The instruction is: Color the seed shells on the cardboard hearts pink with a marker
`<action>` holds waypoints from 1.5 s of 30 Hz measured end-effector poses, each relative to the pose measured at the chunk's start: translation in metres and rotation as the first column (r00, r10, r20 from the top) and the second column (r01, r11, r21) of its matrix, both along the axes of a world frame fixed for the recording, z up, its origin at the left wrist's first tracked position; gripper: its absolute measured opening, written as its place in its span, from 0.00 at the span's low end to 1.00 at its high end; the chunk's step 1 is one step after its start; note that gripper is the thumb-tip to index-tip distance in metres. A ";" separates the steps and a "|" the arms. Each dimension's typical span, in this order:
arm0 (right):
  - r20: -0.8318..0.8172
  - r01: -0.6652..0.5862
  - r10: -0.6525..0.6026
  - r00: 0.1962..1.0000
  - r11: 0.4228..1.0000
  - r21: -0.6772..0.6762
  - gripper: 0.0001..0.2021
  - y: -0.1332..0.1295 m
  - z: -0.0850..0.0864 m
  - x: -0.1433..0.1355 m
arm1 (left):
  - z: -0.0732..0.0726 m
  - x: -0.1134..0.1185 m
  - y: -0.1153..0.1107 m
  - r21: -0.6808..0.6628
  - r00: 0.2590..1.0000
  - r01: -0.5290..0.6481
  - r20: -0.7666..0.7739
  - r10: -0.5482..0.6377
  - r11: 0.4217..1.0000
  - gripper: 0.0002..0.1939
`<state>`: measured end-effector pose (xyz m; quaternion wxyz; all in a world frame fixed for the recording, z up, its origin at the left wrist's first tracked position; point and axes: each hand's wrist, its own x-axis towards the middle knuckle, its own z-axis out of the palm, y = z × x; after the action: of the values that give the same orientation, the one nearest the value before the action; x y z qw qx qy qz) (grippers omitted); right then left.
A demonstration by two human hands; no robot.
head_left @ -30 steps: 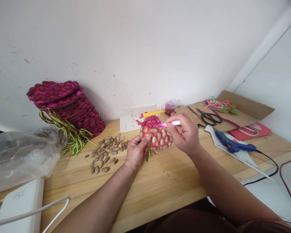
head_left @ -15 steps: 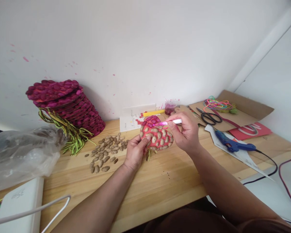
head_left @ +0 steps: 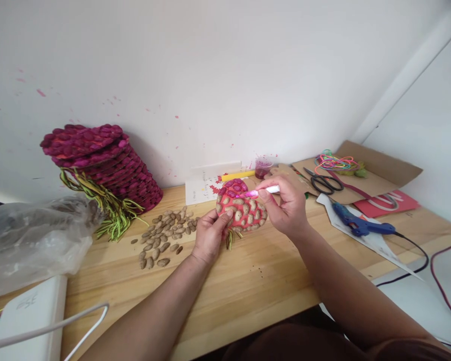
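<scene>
My left hand [head_left: 210, 233] grips the lower left edge of a red round piece covered with peanut shells [head_left: 244, 213], its thumb on top. The shells at its upper left are coloured magenta; the others are bare tan. Green strings hang from its lower edge. Between the fingers of my right hand [head_left: 287, 205] is a white-handled paintbrush [head_left: 268, 190], its pink-stained tip over the shells near the coloured part; whether it touches them I cannot tell. Loose peanuts [head_left: 165, 233] lie on the table left of my left hand.
A stack of magenta shell-covered pieces [head_left: 108, 165] with green tassels leans at the wall. Behind the piece stands a cup of magenta liquid [head_left: 263, 168]. Scissors [head_left: 323, 181], cardboard [head_left: 383, 168] and a blue glue gun [head_left: 361, 223] lie right; a plastic bag [head_left: 33, 240] lies left.
The brush and my right hand have shifted very slightly left and down over the shells. My left hand keeps its hold on the piece.
</scene>
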<state>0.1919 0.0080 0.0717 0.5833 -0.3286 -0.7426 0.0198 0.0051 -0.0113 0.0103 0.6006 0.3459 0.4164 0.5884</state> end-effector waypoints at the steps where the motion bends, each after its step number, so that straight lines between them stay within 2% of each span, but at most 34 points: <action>1: -0.008 0.018 -0.018 1.000 1.000 0.007 0.03 0.000 -0.001 0.000 | -0.001 0.000 0.000 0.005 1.000 -0.002 -0.001 0.002 1.000 0.26; 7: -0.279 0.056 -0.078 0.957 0.995 -0.086 0.09 0.010 -0.007 0.006 | -0.007 0.001 0.004 0.017 0.999 -0.037 -0.034 0.038 0.999 0.26; 10: -0.384 0.135 -0.170 0.908 0.984 -0.116 0.13 0.022 0.001 0.015 | -0.010 0.002 0.005 0.015 0.999 -0.036 -0.034 0.037 0.999 0.25; 13: -0.391 0.237 -0.270 0.880 0.963 -0.132 0.14 0.042 0.012 0.029 | -0.012 0.002 0.006 0.011 0.998 -0.033 -0.052 0.034 0.999 0.25; 15: -0.298 0.350 -0.379 0.876 0.925 -0.146 0.14 0.059 0.016 0.041 | -0.013 0.003 0.007 0.010 0.997 -0.033 -0.064 0.034 0.999 0.26; 17: -0.162 0.460 -0.494 0.854 0.864 -0.206 0.14 0.079 0.018 0.051 | -0.013 0.003 0.007 0.008 0.997 -0.030 -0.077 0.030 1.000 0.26; 19: 0.079 0.591 -0.600 0.796 0.743 -0.316 0.14 0.099 0.018 0.059 | -0.013 0.003 0.008 0.007 0.995 -0.028 -0.092 0.029 1.000 0.27; 25: 0.354 0.673 -0.572 0.740 0.614 -0.413 0.11 0.145 0.014 0.061 | -0.014 0.003 0.008 0.012 0.995 -0.015 -0.102 0.016 1.000 0.27; 31: 0.509 0.729 -0.523 0.684 0.529 -0.435 0.12 0.162 0.005 0.054 | -0.019 0.001 0.008 0.015 0.992 0.006 -0.126 -0.004 1.000 0.25; 38: 0.534 0.747 -0.523 0.664 0.504 -0.434 0.11 0.160 0.005 0.052 | -0.013 0.003 0.006 -0.003 0.992 -0.002 -0.123 0.002 1.000 0.25; 45: 0.412 0.712 -0.580 0.703 0.570 -0.410 0.14 0.147 0.016 0.059 | -0.013 0.003 0.006 0.000 0.993 -0.011 -0.114 0.011 1.000 0.25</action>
<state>0.2512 0.1552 0.0874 0.3402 -0.7287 -0.5938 -0.0257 0.0085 -0.0052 -0.0026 0.5727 0.3764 0.4522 0.5708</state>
